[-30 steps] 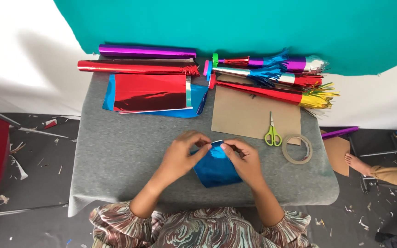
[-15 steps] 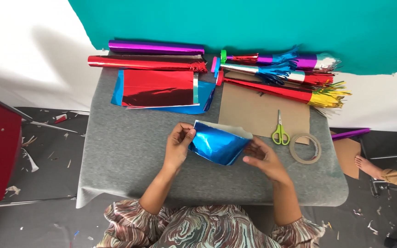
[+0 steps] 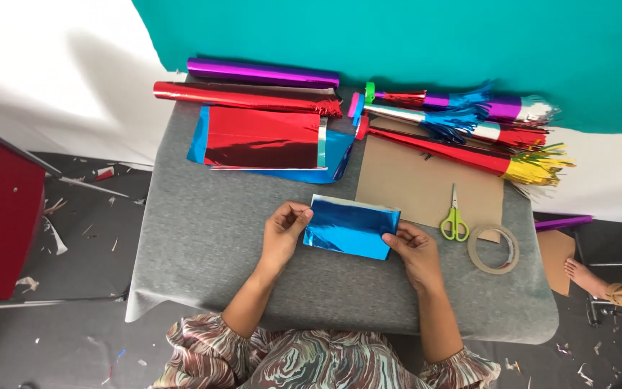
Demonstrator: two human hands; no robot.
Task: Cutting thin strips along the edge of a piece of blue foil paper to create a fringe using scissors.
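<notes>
A shiny blue foil sheet [image 3: 350, 227], folded into a rectangle, lies on the grey cloth-covered table [image 3: 203, 230] in front of me. My left hand [image 3: 284, 229] pinches its left edge. My right hand [image 3: 413, 247] grips its lower right corner. Both hands hold the foil flat just above the cloth.
Red and blue foil sheets [image 3: 264, 140] lie at the back, with red [image 3: 246, 99] and purple [image 3: 260, 72] foil rolls behind them. Fringed foil cones [image 3: 469, 119] sit back right. A cardboard sheet [image 3: 419, 184], green scissors [image 3: 455, 216] and a tape roll [image 3: 493, 248] lie right. Another person's foot [image 3: 584, 277] shows at right.
The blue foil was bunched up and lifted between my hands; now it is spread flat as a rectangle, with my hands moved apart to its two ends.
</notes>
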